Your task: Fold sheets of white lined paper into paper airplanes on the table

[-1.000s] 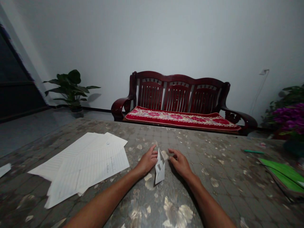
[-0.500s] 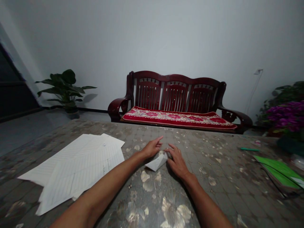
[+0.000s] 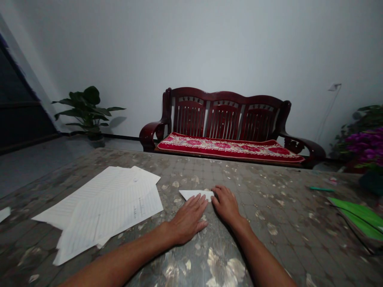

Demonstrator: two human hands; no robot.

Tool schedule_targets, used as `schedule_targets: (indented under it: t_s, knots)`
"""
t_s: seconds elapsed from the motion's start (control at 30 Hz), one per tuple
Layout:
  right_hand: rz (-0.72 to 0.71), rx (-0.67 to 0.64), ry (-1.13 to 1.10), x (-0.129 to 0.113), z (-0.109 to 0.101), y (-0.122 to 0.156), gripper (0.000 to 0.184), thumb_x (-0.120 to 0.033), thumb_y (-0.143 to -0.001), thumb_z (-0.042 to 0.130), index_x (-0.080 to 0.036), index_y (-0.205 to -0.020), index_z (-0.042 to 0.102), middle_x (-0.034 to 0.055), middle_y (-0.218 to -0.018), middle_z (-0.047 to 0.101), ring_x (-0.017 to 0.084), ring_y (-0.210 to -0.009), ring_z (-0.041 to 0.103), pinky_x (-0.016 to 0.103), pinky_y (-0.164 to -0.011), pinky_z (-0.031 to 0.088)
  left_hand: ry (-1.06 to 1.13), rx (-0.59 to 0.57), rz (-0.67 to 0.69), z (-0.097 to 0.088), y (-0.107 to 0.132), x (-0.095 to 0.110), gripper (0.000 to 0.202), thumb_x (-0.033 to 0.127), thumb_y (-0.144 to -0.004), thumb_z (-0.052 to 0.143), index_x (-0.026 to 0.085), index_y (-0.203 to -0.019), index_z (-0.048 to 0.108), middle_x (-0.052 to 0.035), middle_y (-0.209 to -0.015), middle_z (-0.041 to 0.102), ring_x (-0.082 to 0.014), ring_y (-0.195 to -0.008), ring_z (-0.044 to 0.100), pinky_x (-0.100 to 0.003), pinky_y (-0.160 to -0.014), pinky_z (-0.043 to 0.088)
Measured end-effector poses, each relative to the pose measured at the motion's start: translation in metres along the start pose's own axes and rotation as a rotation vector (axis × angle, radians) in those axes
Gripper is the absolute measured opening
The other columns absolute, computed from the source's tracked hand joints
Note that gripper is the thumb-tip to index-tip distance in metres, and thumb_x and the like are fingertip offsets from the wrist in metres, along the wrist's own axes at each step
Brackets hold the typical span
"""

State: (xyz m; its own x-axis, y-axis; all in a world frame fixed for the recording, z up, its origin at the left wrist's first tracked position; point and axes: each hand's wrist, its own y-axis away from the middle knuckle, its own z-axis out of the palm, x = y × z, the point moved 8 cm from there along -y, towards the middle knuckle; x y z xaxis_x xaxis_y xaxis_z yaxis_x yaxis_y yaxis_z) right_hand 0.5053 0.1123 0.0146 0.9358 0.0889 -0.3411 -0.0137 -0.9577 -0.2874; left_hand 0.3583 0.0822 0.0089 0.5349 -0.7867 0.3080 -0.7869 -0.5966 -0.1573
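Note:
A small folded white paper (image 3: 194, 194) lies flat on the patterned table (image 3: 269, 223), its point aimed left. My left hand (image 3: 189, 217) lies palm down with the fingers stretched out, pressing on the paper's near edge. My right hand (image 3: 225, 204) rests beside it with curled fingers, and its fingertips press on the paper's right end. Part of the paper is hidden under both hands.
Loose lined sheets (image 3: 104, 207) are spread on the table to the left. Green notebooks (image 3: 357, 217) and a green pen (image 3: 320, 189) lie at the right. A dark wooden bench (image 3: 227, 127) stands behind the table, with potted plants (image 3: 86, 109) and purple flowers (image 3: 366, 145) at the sides.
The folded paper stood upright between my hands a second ago; it has been laid flat and turned to point left. My left hand has moved back and flattened onto it.

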Motion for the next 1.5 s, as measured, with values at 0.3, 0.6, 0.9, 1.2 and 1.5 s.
schedule_targets:
  t_s: [0.3,0.6,0.9,1.2,1.5]
  knots:
    - [-0.331,-0.06,-0.166,-0.06,0.007,0.019,0.052,-0.036,-0.1,0.036,-0.021,-0.149,0.038,0.0087,-0.154,0.038,0.023,-0.143,0.032,0.045,-0.118,0.025,0.003,0.137,-0.06,-0.006,0.001,-0.009,0.066,0.033,-0.088,0.061,0.016,-0.148,0.038,-0.017,-0.152,0.04,-0.0296,-0.143,0.034,-0.048,-0.117,0.028]
    - [-0.288,-0.297,-0.135,-0.061,0.031,0.03,0.064,-0.051,-0.102,0.024,-0.012,-0.153,0.029,0.0127,-0.158,0.027,0.024,-0.147,0.023,0.044,-0.122,0.017,-0.003,0.138,-0.017,-0.01,0.013,-0.032,0.056,0.03,-0.094,0.052,0.021,-0.148,0.038,-0.0123,-0.151,0.044,-0.0245,-0.139,0.042,-0.045,-0.115,0.033]
    - [-0.247,-0.234,0.064,-0.04,0.023,0.032,0.061,-0.046,-0.099,0.036,-0.015,-0.151,0.034,0.0123,-0.157,0.027,0.027,-0.147,0.023,0.05,-0.12,0.019,-0.128,0.045,-0.096,-0.008,0.021,-0.044,0.057,0.04,-0.094,0.052,0.021,-0.146,0.041,-0.0129,-0.154,0.039,-0.0277,-0.143,0.034,-0.048,-0.116,0.023]
    - [-0.07,-0.221,0.061,0.001,0.013,0.028,0.059,-0.042,-0.098,0.035,-0.014,-0.149,0.04,0.0123,-0.157,0.03,0.027,-0.147,0.024,0.05,-0.119,0.016,-0.104,0.054,-0.281,-0.015,0.034,-0.067,0.061,0.047,-0.094,0.048,0.018,-0.146,0.041,-0.0152,-0.156,0.033,-0.0287,-0.145,0.031,-0.049,-0.118,0.021]
    - [0.091,0.032,-0.345,0.032,-0.001,0.011,0.06,-0.031,-0.081,0.055,-0.021,-0.14,0.051,0.0102,-0.143,0.052,0.028,-0.131,0.048,0.049,-0.112,0.034,0.083,0.206,-0.254,-0.035,0.006,-0.084,0.077,0.038,-0.079,0.072,0.017,-0.145,0.04,-0.0163,-0.15,0.044,-0.031,-0.14,0.038,-0.046,-0.115,0.031]
